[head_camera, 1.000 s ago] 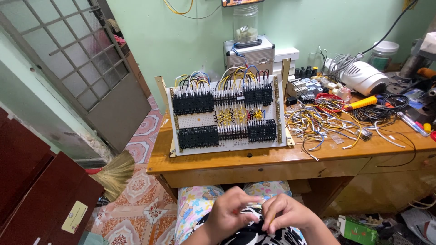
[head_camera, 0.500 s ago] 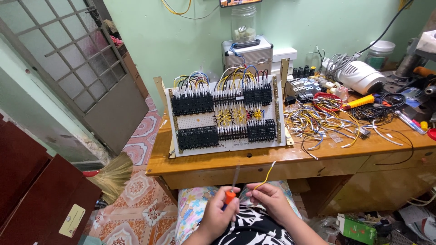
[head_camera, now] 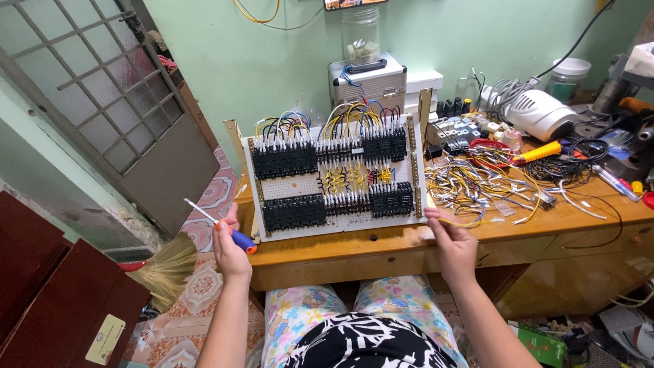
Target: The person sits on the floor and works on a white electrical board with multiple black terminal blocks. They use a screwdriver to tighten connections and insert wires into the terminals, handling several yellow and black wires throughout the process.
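My left hand [head_camera: 228,247] is closed around a screwdriver [head_camera: 219,223] with a blue and orange handle, its shaft pointing up and left, just off the board's lower left corner. My right hand [head_camera: 453,240] pinches a yellow wire [head_camera: 467,222] at the board's lower right corner. Between the hands a white wiring board [head_camera: 335,170] leans upright on the wooden desk [head_camera: 381,242], carrying black terminal blocks and many coloured wires.
Loose wires [head_camera: 477,182] lie in a tangle right of the board. A white appliance [head_camera: 538,114], a yellow-handled tool [head_camera: 541,151] and black cable sit far right. A grey case [head_camera: 368,83] with a jar stands behind. A broom [head_camera: 167,269] and a metal door [head_camera: 116,116] are left.
My hands rose from my lap and spread apart. The left carried the screwdriver to the board's left edge; the right took the yellow wire to the board's right corner.
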